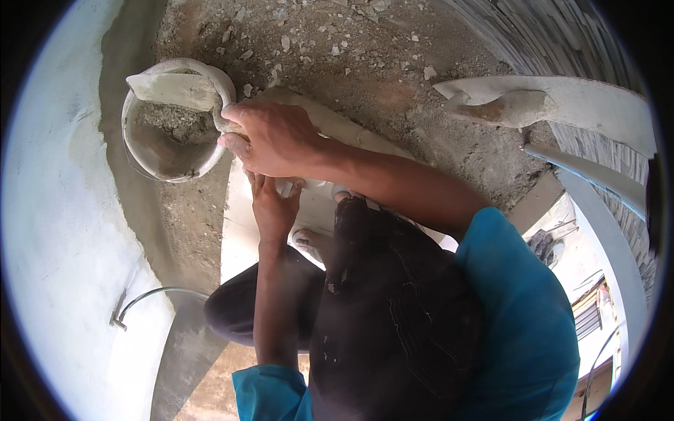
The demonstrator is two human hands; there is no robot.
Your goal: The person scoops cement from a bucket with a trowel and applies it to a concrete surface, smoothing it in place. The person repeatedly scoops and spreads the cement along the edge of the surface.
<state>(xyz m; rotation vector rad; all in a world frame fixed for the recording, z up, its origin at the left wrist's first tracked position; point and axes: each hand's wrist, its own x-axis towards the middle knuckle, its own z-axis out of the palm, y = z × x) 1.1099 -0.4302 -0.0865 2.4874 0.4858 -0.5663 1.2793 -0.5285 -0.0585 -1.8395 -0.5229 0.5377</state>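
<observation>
My right hand [277, 139] is closed at the rim of a round bucket [228, 84], its fingers curled round the handle of a trowel [175, 91]. The trowel's wide, pale flat blade lies across the bucket's mouth. Below it, grey mortar [168, 126] coats the bucket's inside and bottom. Just under my right hand is my left hand [274, 205], over a pale slab [242, 217]. Its thumb and fingers are apart, and some fingertips are hidden by the right hand.
Rough ground with loose chips [316, 49] spreads beyond the bucket. A white wall [63, 175] stands at left, with a bent hose [154, 291] coming from it. At right, a long pale board [562, 105] juts out near a layered stone wall [554, 42]. My feet are on the slab.
</observation>
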